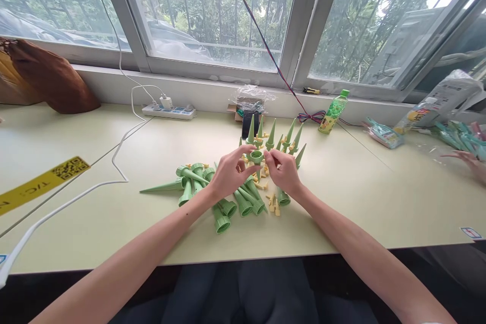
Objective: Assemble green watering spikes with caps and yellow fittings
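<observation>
Pale green table (114, 223) under a wide window (212, 10); most of the surface bare, work clustered at centre within easy arm's reach

Brown bag (49, 78) far left against the sill. White power strip (169, 110) at the back edge, its cable (76, 200) trailing toward the near left corner. Green drink bottle (333, 111) standing back right, out of the work area. Another person's hand (471, 162) at the far right edge beside packets (383, 134)

Loose heap of green cone spikes (212, 195) lies on its side just below the hands, probably the supply pile. Behind the hands, a row of upright spikes (281, 139), tips up, seemingly set apart as a separate batch. Small yellow parts (273, 205) scattered among both groups

Left hand (228, 174) and right hand (283, 172) raised together above the heap, sharing one green spike (256, 156), wide cup end facing the camera. Left thumb and fingers pinched on its rim; right fingertips closed against the opposite side. Whether the right fingers also pinch a yellow part cannot be told
</observation>
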The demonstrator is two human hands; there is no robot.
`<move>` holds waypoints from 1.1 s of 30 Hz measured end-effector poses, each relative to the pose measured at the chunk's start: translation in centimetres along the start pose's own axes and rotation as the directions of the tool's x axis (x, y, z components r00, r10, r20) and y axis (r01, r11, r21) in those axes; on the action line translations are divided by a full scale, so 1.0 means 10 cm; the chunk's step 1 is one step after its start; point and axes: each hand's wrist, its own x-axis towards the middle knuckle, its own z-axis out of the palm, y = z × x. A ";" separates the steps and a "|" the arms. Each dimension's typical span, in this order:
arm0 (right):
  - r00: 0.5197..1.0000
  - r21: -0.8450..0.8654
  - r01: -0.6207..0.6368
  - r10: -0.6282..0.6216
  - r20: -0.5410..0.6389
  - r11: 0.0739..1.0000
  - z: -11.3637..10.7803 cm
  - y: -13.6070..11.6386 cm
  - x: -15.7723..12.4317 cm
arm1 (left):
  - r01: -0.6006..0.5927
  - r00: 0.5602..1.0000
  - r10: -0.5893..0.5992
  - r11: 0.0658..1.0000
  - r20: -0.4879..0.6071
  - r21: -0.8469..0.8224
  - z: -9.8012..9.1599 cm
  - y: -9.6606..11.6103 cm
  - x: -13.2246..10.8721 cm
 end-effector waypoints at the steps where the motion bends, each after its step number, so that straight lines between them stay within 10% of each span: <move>1: 1.000 0.002 -0.002 0.002 -0.017 1.000 0.00 0.00 0.00 | 0.024 1.000 -0.024 0.999 -0.003 -0.032 0.00 0.01 0.01; 19: 0.996 0.051 0.092 -0.092 -0.006 0.994 -0.03 -0.03 -0.02 | 0.381 0.915 -0.293 0.851 0.276 -0.362 0.00 0.01 0.04; 33: 0.998 0.069 0.058 -0.060 0.021 0.996 -0.02 -0.01 -0.01 | 0.275 0.946 -0.199 0.913 0.257 -0.303 -0.03 0.01 0.03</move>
